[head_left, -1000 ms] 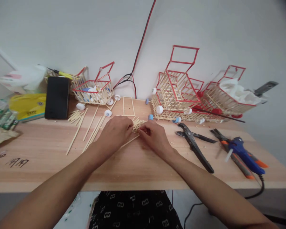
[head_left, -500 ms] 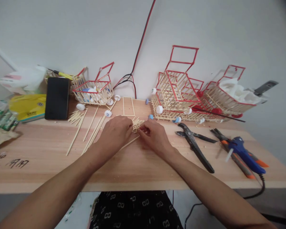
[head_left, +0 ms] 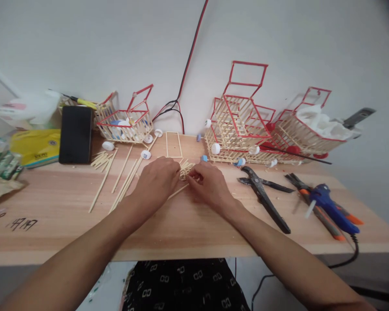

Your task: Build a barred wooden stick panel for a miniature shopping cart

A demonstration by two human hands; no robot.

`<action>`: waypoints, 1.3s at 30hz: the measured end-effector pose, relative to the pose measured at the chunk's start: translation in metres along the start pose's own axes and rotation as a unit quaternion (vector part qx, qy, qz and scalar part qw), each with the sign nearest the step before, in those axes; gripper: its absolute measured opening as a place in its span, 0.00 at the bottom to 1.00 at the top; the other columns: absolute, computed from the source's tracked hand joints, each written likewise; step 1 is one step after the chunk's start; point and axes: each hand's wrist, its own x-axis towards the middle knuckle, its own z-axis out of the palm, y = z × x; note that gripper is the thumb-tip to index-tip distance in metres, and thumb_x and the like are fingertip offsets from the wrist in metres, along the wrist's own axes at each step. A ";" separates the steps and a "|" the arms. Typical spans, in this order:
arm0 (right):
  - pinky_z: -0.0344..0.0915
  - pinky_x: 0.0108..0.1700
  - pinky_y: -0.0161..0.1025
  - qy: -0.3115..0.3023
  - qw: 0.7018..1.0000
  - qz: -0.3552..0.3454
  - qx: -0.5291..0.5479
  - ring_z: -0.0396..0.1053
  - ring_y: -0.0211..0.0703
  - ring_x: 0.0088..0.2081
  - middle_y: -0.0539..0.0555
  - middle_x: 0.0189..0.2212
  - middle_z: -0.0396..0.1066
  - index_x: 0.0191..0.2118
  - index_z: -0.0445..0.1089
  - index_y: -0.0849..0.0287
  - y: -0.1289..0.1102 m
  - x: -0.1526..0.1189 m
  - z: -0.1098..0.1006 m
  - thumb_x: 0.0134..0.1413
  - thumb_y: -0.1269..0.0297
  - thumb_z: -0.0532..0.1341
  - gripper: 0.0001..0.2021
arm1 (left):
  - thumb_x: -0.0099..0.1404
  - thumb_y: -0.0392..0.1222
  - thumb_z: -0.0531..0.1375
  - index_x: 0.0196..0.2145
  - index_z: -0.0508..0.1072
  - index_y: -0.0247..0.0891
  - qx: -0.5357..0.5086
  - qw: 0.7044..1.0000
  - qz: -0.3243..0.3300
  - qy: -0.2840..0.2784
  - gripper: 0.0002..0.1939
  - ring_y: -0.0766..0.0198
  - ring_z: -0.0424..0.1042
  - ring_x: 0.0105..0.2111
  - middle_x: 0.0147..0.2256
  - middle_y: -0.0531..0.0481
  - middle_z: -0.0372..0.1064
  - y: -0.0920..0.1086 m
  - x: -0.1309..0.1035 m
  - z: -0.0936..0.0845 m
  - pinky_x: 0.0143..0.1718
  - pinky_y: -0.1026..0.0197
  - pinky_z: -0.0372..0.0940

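Observation:
My left hand (head_left: 158, 177) and my right hand (head_left: 209, 181) are close together over the wooden table, fingers curled in. Between them lies a heap of short thin wooden sticks (head_left: 185, 168), which both hands touch or nearly touch. My right thumb and forefinger are pinched at the heap's edge; what they grip is too small to make out. The left fingertips are hidden behind that hand. A longer stick (head_left: 178, 191) runs from under my left hand toward the right fingertips. Just behind is a flat rectangular stick frame (head_left: 174, 144).
Long loose sticks (head_left: 125, 183) and a short-stick pile (head_left: 101, 160) lie left, near a black phone (head_left: 75, 134). Stick carts with red trim (head_left: 243, 116) stand along the wall. To the right are black pliers (head_left: 264, 198) and a blue glue gun (head_left: 332, 207) with its cord.
The whole view has shifted very slightly. Both hands stay at the stick heap in nearly the same pose.

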 end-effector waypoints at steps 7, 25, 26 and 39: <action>0.54 0.35 0.37 0.001 1.000 -0.004 -0.002 0.63 0.40 0.32 0.51 0.28 0.67 0.27 0.67 0.58 0.000 0.000 0.000 0.54 0.70 0.59 0.05 | 0.65 0.34 0.52 0.26 0.72 0.35 0.011 1.000 0.003 0.005 0.13 0.58 0.68 0.32 0.29 0.44 0.72 0.001 0.000 -0.001 0.33 0.58 0.58; 0.55 0.35 0.38 0.064 0.998 -0.016 -0.008 0.63 0.41 0.32 0.51 0.29 0.68 0.29 0.66 0.57 0.003 0.002 0.002 0.58 0.63 0.61 0.07 | 0.65 0.35 0.51 0.27 0.74 0.35 -0.004 0.999 0.014 0.032 0.14 0.59 0.70 0.32 0.29 0.45 0.74 0.001 0.002 -0.006 0.35 0.58 0.58; 0.55 0.35 0.38 0.067 0.998 -0.017 -0.002 0.63 0.41 0.32 0.51 0.29 0.68 0.29 0.66 0.57 0.002 0.002 0.000 0.58 0.63 0.61 0.08 | 0.64 0.35 0.52 0.27 0.74 0.35 -0.010 0.999 0.013 0.034 0.13 0.59 0.70 0.33 0.29 0.45 0.74 0.001 0.003 -0.006 0.35 0.58 0.59; 0.65 0.40 0.39 0.006 0.934 0.120 0.335 0.71 0.42 0.37 0.55 0.35 0.75 0.38 0.72 0.60 0.029 0.011 -0.022 0.52 0.53 0.62 0.15 | 0.62 0.36 0.59 0.31 0.80 0.37 -0.132 0.991 -0.001 0.007 0.09 0.63 0.72 0.30 0.31 0.48 0.77 -0.011 0.008 -0.030 0.31 0.62 0.59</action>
